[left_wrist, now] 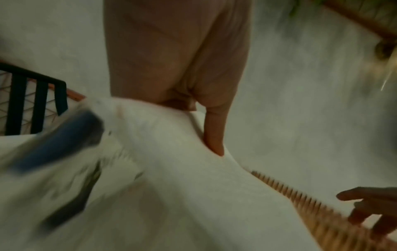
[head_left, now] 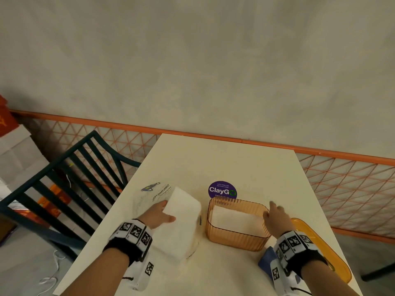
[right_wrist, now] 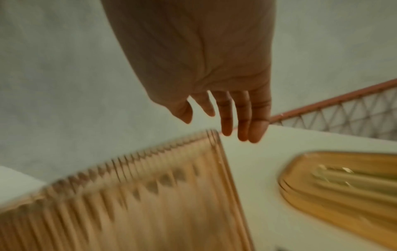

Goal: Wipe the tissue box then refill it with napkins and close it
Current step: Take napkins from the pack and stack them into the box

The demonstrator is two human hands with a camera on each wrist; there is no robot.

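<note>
White table (head_left: 224,165): L hand (head_left: 159,213) grip holds napkin stack (head_left: 181,212); R hand (head_left: 275,216) grip wide over tissue box (head_left: 235,240).

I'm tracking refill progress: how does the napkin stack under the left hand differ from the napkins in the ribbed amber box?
The tall white napkin stack stands on the table in a clear printed wrapper; the flat white napkin layer lies low inside the ribbed amber plastic tissue box. The left hand holds the stack; the right hand hovers open at the box's right rim, not touching the layer. Both are plain white.
</note>
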